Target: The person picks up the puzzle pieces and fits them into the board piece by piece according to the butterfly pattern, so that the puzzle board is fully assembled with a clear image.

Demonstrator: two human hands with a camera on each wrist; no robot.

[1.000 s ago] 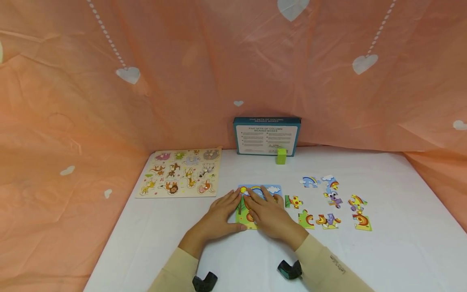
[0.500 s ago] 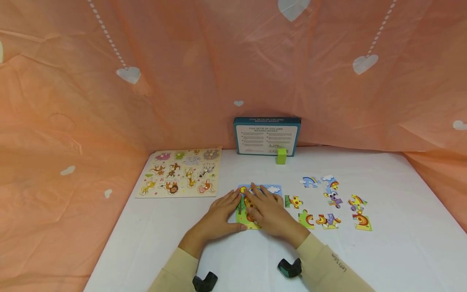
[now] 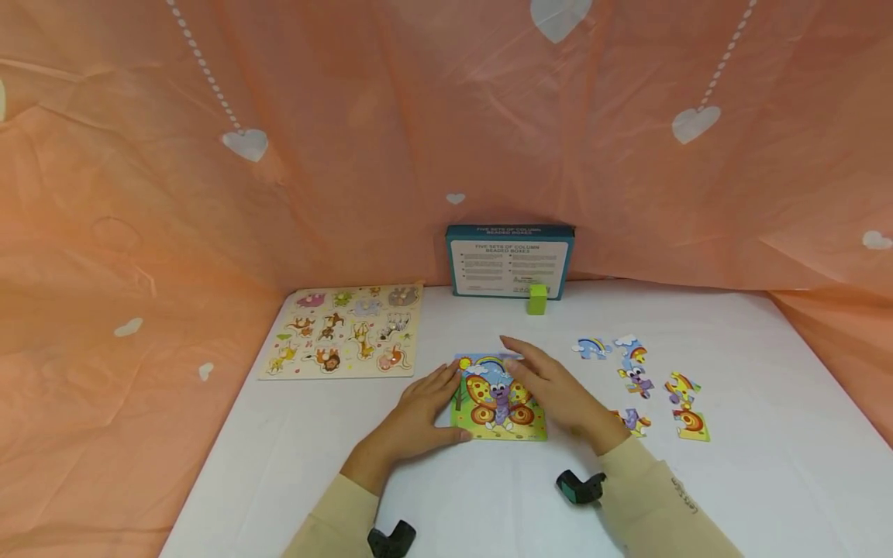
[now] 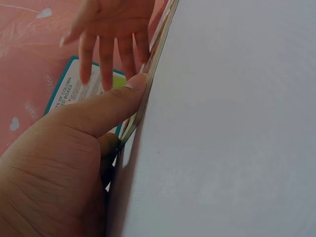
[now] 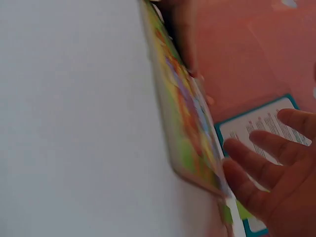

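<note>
A square butterfly puzzle board point(image 3: 499, 395) lies on the white table in the head view. My left hand point(image 3: 424, 415) rests along its left side, fingers straight, with the thumb at the lower left corner. In the left wrist view that thumb point(image 4: 116, 106) lies on the board's edge. Over the board's right part is my right hand point(image 3: 561, 391), fingers extended and holding nothing. The right wrist view has these spread fingers point(image 5: 256, 168) beside the board point(image 5: 185, 108). Right of the hand lie loose puzzle pieces, including a rainbow piece point(image 3: 593, 348) and a butterfly-face piece point(image 3: 636, 382).
An animal puzzle board point(image 3: 345, 333) lies at the back left. A teal-edged box point(image 3: 511, 263) stands at the back, with a green block point(image 3: 536, 300) before it. More pieces point(image 3: 691, 425) lie farther right. An orange cloth point(image 3: 349, 155) hangs behind the table.
My right hand has come off the butterfly board's middle and shifted right, uncovering the picture and hiding some loose pieces. My left hand has stayed in place.
</note>
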